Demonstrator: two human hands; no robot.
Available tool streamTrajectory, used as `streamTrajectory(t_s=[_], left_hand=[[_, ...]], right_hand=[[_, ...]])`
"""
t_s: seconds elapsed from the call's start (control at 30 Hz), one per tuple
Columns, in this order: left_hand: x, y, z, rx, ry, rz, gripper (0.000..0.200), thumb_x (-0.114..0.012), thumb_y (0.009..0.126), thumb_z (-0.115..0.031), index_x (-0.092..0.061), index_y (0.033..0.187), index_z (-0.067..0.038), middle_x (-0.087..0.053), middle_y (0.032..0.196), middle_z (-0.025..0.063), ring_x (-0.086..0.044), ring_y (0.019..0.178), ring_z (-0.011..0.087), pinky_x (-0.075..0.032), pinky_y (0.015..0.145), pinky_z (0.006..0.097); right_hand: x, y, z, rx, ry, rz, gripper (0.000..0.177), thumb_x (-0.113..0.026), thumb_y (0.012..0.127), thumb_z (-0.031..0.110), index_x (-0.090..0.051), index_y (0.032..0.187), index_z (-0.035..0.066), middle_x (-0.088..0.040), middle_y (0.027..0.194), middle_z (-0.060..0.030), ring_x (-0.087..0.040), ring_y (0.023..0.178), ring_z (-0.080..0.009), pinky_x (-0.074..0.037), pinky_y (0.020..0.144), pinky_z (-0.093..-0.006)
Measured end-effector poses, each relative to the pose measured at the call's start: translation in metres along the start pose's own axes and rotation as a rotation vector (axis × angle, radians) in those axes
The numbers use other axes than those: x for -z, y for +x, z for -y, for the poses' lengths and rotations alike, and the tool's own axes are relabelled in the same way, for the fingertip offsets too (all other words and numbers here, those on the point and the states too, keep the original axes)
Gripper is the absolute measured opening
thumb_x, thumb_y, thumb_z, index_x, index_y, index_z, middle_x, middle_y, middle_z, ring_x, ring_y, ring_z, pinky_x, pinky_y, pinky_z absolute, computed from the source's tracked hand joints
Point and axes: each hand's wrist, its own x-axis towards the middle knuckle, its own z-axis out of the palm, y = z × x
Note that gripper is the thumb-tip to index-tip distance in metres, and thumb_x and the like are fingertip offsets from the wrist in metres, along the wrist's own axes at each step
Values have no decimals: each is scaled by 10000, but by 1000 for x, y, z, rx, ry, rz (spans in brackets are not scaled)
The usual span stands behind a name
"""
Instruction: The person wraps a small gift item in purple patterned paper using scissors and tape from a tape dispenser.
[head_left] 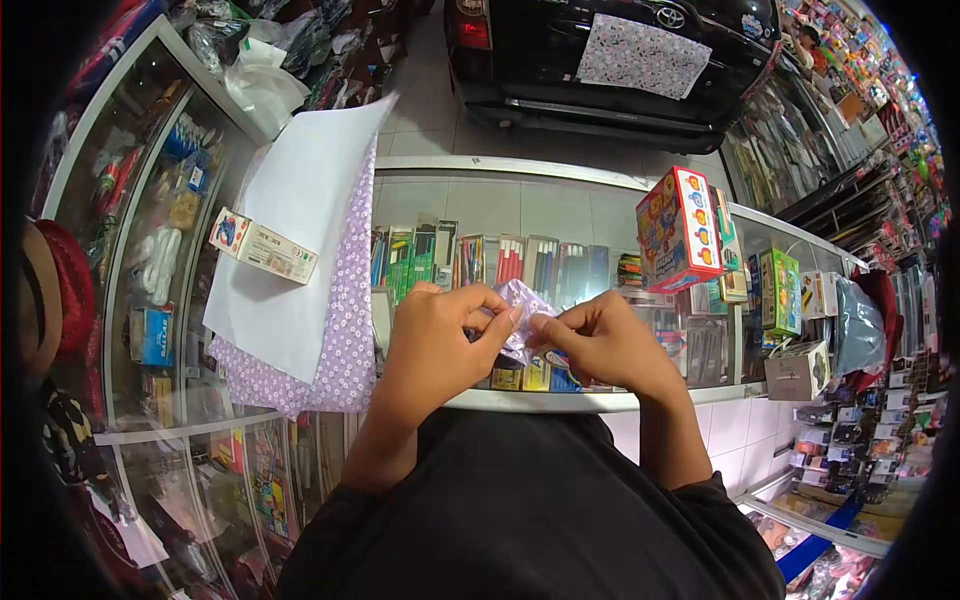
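Note:
Both hands meet over the near part of the glass display counter. My left hand (445, 340) pinches the left side of a small piece of crumpled purple flowered paper (522, 296) between thumb and fingers. On its right side, my right hand (602, 338) holds the same paper between thumb and forefinger. Whether anything lies inside the paper cannot be seen. To the left, a large white sheet (290, 190) lies over purple flowered wrapping paper (345, 345), and a small long box (264, 246) rests on the white sheet.
A red toy box (680, 230) stands on the counter at the right, with a green box (780, 292) and a grey-white box (798, 372) beyond it. The counter's metal edge (540, 401) runs before my body. A black car (610, 60) is behind the counter.

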Motion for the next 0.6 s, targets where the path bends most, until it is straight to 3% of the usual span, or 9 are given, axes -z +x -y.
streamTrajectory(t_s=[0.1,0.2,0.27,0.37,0.4,0.47,0.6], left_hand=[[3,2,-2,15,-16,9,203,-791,872,-274,-746,833,-80,-749,707,104,-636,626,267,-455,808,368],[5,4,-5,88,-82,60,201,-788,877,-255,-751,840,-61,-748,709,121,-645,574,234,-484,718,350],[4,4,-4,131,-127,70,207,-779,887,-239,-754,852,-36,-745,701,135,-646,521,172,-480,574,318],[5,6,-1,93,-128,74,217,-770,893,-228,-759,862,-14,-741,688,139,-633,495,121,-450,478,298],[6,6,-3,93,-128,77,217,-770,893,-228,-759,862,-14,-741,688,139,-633,495,121,-450,478,298],[9,8,-9,159,-119,104,215,-768,889,-220,-765,865,-6,-737,669,127,-625,505,106,-466,506,293],[10,13,-10,215,-79,145,217,-764,886,-206,-768,848,7,-728,645,119,-619,514,90,-474,520,283]], right_hand=[[2,0,3,36,-73,19,425,-705,987,364,-793,835,-22,-534,479,-15,-491,431,-61,-355,437,-265],[3,3,0,24,-38,50,424,-726,969,368,-792,821,-24,-550,478,-20,-485,431,-57,-351,432,-263],[-2,5,3,-23,18,-19,432,-742,954,383,-791,801,-19,-540,467,-24,-463,430,-57,-355,437,-267],[-5,8,-2,-10,-75,-66,435,-751,944,391,-794,783,-11,-534,458,-33,-482,423,-67,-372,441,-280],[-4,7,-1,-12,-73,-67,435,-751,944,391,-794,783,-11,-534,458,-33,-482,423,-67,-372,441,-280],[-1,7,3,17,-186,-19,378,-756,954,344,-810,881,-23,-688,600,-60,-521,424,-59,-385,417,-254],[3,4,15,-23,-192,10,411,-761,943,378,-810,872,-24,-700,621,-63,-551,437,-67,-399,421,-256]])
